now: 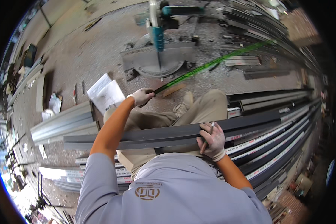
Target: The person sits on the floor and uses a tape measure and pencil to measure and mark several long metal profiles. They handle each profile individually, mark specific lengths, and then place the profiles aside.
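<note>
My left hand (142,96), in a white glove, is stretched forward and grips the near end of a long green ruler-like strip (212,63) that runs away to the right across the floor. My right hand (212,140), also gloved, rests on a long dark metal profile (145,135) lying across my lap and holds a pencil (208,137) against it. I am seated, with my knees in beige trousers under the profile.
A mitre saw with a teal handle (158,44) stands on the gritty floor ahead. White paper sheets (105,93) lie to the left. Grey profiles (63,121) are stacked at left, dark profiles (283,130) at right and far right.
</note>
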The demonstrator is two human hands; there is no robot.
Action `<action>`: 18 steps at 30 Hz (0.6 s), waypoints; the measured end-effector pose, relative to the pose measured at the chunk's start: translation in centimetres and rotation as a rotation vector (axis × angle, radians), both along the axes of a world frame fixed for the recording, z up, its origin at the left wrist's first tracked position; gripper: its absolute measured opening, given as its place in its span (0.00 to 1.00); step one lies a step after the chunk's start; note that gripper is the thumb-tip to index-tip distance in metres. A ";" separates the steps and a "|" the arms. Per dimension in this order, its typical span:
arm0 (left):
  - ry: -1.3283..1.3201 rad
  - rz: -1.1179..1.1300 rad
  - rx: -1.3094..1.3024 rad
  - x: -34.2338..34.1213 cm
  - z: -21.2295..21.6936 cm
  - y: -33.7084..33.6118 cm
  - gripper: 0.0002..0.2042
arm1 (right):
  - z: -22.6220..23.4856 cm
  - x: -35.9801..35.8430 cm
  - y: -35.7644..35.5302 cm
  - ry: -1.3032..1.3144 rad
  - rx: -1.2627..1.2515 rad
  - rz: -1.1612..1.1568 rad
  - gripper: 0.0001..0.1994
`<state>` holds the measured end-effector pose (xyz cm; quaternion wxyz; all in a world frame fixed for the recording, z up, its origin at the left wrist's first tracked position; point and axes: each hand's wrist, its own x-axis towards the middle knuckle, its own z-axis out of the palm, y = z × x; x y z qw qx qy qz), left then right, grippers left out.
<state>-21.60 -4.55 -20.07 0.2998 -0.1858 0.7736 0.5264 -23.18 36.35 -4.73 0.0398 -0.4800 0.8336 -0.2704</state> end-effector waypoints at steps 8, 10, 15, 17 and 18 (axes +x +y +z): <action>-0.059 0.034 0.121 3.0 7.0 0.4 0.13 | -1.0 0.8 1.6 0.020 -0.079 -0.025 0.19; -0.124 0.063 0.174 4.5 8.6 0.1 0.12 | -1.3 1.0 1.9 0.010 -0.082 -0.031 0.19; -0.184 0.105 0.157 9.2 11.8 0.0 0.13 | -0.8 1.2 2.4 0.046 -0.178 -0.015 0.21; -0.228 0.055 0.081 10.8 14.3 0.6 0.13 | 0.5 1.4 2.4 0.119 -0.151 -0.052 0.22; -0.167 -0.015 -0.001 11.6 14.8 0.8 0.15 | 0.5 1.3 2.3 0.188 -0.200 -0.073 0.23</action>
